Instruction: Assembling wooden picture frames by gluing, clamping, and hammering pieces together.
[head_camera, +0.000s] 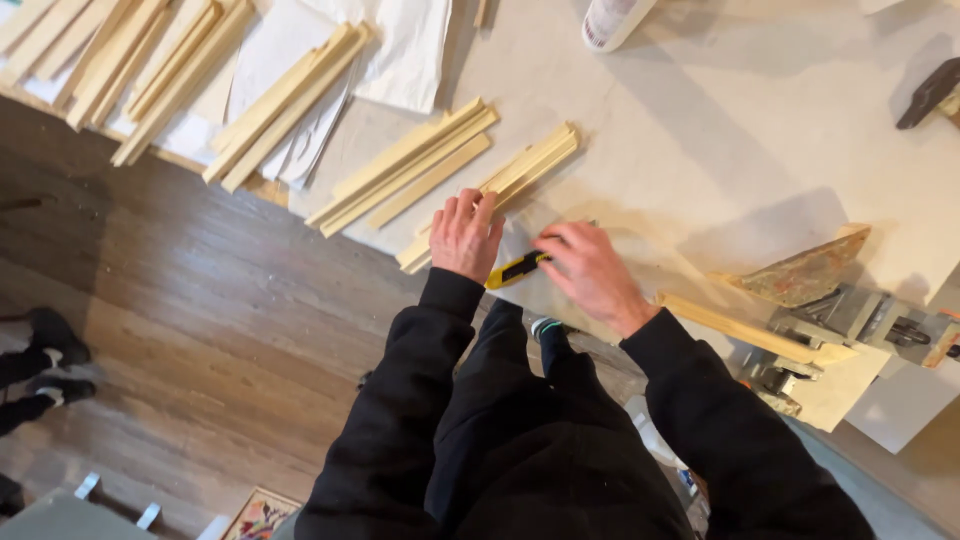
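Pressure is the point here, judged from how the hands lie: the flat hand ought to bear down firmly enough that the wood cannot slide, with its fingers kept clear of the blade's line, and the cut is best drawn in light, shallow passes rather than one hard push.

The left hand (466, 235) lies open and flat, fingers together and stretched forward, palm down on the near end of a bundle of pale wooden strips (520, 172) that runs diagonally across the paper-covered table (760, 120). The right hand (590, 270) is closed around a yellow-and-black utility knife (516, 270), its front end pointing toward the left hand and lying just beside the left wrist; whether the blade touches wood or paper cannot be told (the hands hide the tip). The two hands sit close together, nearly touching, at the table's near edge.

More bundles of strips (405, 165) lie further along the table, well apart from the hands. To the right, a metal clamp or mitre tool (850, 320) holds another strip of wood (740, 328), with a worn triangular piece (805, 270) just above it
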